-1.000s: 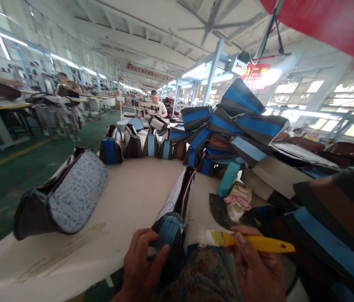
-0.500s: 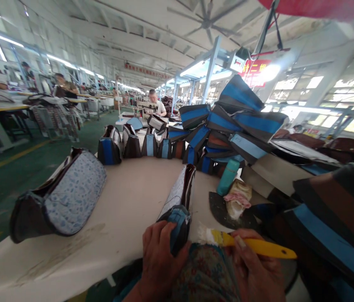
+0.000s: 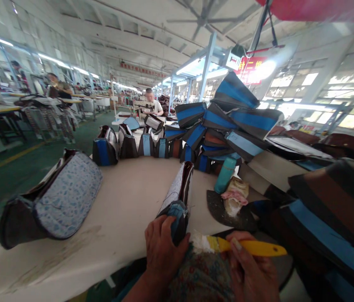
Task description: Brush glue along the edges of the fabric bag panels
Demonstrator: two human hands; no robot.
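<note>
My left hand [image 3: 164, 247] is closed around the near end of a long, narrow fabric bag [image 3: 177, 191] with pale patterned sides and a light-blue and dark end. The bag points away from me on the table, its dark slit facing up. In my right hand [image 3: 254, 270] I hold a yellow-handled paintbrush [image 3: 263, 248], the handle pinched between thumb and fingers. Its bristles, coated with something white, point left and lie just right of my left thumb, near the bag's end. Whether they touch the bag I cannot tell. Below them is a patterned cloth [image 3: 198, 272] over my lap.
On the pale table [image 3: 126, 197], another patterned bag [image 3: 70, 197] stands at left. Striped bags [image 3: 105, 147] line the far edge. A pile of striped pieces [image 3: 249, 119] rises at right, beside a teal bottle [image 3: 225, 175] and a crusted container [image 3: 237, 195]. A person [image 3: 156, 107] sits beyond.
The brush and my right hand have shifted a little left, bringing the bristles closer to my left thumb. My left hand keeps its hold on the bag. The view has turned slightly right.
</note>
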